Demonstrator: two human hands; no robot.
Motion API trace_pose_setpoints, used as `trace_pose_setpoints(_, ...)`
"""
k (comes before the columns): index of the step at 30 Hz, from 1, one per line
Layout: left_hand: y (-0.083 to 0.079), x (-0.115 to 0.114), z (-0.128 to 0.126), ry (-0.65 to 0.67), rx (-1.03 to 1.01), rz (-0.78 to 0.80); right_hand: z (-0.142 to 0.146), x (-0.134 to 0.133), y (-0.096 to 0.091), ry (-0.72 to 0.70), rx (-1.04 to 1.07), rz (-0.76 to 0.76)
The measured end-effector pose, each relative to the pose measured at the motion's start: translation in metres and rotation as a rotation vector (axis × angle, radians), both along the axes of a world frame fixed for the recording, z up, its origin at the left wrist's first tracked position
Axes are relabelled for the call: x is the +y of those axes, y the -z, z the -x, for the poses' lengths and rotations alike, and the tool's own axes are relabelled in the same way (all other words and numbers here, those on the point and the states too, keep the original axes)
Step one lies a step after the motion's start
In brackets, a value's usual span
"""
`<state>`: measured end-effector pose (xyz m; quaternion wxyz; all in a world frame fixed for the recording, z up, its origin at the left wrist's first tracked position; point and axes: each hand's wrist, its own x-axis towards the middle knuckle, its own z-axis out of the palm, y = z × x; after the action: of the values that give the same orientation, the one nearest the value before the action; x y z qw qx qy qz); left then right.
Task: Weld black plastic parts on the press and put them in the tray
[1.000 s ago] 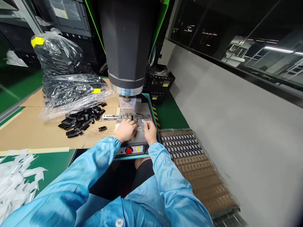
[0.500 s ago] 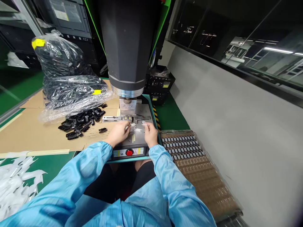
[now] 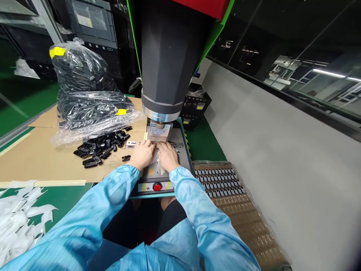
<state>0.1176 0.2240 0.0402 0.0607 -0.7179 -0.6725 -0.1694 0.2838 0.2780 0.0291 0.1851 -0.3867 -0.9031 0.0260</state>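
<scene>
Press plate [image 3: 183, 160] on green bench [image 3: 205, 141] bears left hand [image 3: 143, 153], right hand [image 3: 168, 156]; fingers' [image 3: 150, 147] hold unclear.

The machine head [image 3: 169, 75] hangs low over the plate [image 3: 183, 158], leaving us a narrow gap. Black clips [image 3: 101, 145] crowd our left and a tray [image 3: 225, 180] our right, with open cardboard [image 3: 34, 158] further left.

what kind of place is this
Probably a factory assembly bench: a big press machine stands over a metal fixture plate, loose black plastic parts lie on cardboard, and a tray of small pieces sits alongside.
</scene>
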Motion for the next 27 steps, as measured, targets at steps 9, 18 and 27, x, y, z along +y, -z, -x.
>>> trace_pose_setpoints(9,-0.016,-0.020,-0.016,-0.043,0.014,0.101,0.002,-0.001,-0.012,0.007,-0.040,0.051)
trace_pose_setpoints(18,-0.053,-0.096,0.155,-0.260,0.040,0.287,0.062,-0.040,-0.010,-0.317,0.118,0.026)
trace_pose_setpoints(27,-0.025,-0.121,0.197,-0.118,0.126,0.428,0.102,-0.064,-0.008,-0.353,-0.032,0.036)
